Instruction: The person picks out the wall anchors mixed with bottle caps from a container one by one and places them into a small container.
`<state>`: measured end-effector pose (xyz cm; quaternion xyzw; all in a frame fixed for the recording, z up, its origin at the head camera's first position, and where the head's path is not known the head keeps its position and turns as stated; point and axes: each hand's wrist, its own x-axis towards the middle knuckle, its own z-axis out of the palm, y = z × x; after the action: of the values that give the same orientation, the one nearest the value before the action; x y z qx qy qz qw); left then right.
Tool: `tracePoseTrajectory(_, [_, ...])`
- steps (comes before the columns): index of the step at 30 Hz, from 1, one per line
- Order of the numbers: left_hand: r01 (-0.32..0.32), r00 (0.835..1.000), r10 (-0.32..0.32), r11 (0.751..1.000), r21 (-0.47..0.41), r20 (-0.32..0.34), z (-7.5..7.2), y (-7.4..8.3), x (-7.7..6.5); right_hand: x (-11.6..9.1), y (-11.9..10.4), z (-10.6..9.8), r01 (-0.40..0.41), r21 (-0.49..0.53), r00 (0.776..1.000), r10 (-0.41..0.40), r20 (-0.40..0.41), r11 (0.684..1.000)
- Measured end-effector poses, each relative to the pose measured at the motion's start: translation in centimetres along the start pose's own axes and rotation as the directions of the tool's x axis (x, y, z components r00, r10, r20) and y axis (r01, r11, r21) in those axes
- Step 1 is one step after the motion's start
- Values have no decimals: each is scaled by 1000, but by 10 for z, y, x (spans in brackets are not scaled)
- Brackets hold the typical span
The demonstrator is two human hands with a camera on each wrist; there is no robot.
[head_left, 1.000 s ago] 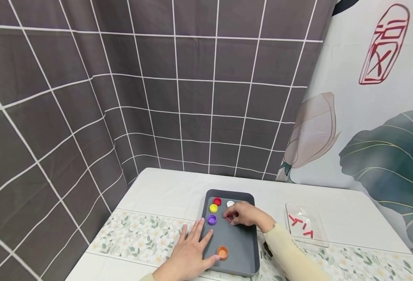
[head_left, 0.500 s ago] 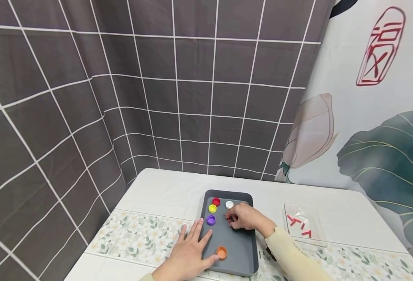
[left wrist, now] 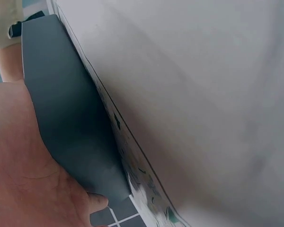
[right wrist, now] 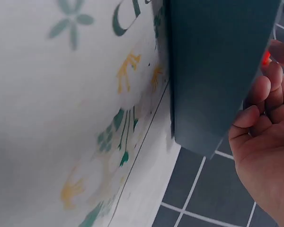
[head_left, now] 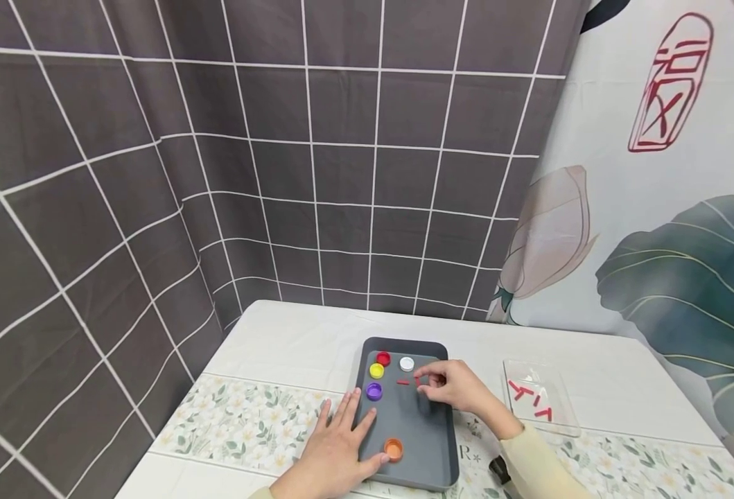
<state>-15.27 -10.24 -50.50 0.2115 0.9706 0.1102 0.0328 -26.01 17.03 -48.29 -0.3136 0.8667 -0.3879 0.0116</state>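
On the grey tray [head_left: 425, 464] my left hand [head_left: 335, 443] rests at the left rim with its fingers spread, the thumb near an orange cap [head_left: 394, 449]. Over the tray's right side, my right hand [head_left: 457, 385] pinches a short red stick [head_left: 417, 381] between thumb and forefinger; a bit of red [right wrist: 266, 57] shows between the fingertips in the right wrist view. Another red stick [head_left: 403, 382] lies flat just left of those fingertips. Behind it sits a white cap [head_left: 407, 364]. Red [head_left: 382, 358], yellow and purple [head_left: 374, 391] caps line the tray's left side.
A clear shallow box [head_left: 563, 416] with several red sticks [head_left: 544, 414] stands right of the tray. White cloth with a floral band [head_left: 242, 419] covers the table. Dark gridded curtain [head_left: 342, 229] hangs behind.
My right hand has moved slightly right from the middle of the tray, so a red stick lying flat there is in view beside the pinched one. The left hand has stayed put.
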Motion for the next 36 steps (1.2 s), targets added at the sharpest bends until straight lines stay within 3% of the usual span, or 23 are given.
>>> tracePoseTrajectory(14, [-20, 1000, 19, 998, -52, -12, -1, -1, -3, -40, 0, -24, -123, 140, 984, 139, -111, 982])
tracePoseTrajectory(20, [-22, 1000, 22, 998, -64, -8, -1, -1, -4, -58, 4, -37, -98, 149, 975, 125, -184, 984])
tracePoseTrajectory(25, [-10, 1000, 10, 999, -42, 6, -1, 0, -4, -74, 10, -50, -90, 137, 957, 123, -263, 987])
tracePoseTrajectory(36, [-18, 1000, 18, 998, -56, 2, -4, 1, -5, -113, 22, -83, -243, 123, 902, 271, -337, 962])
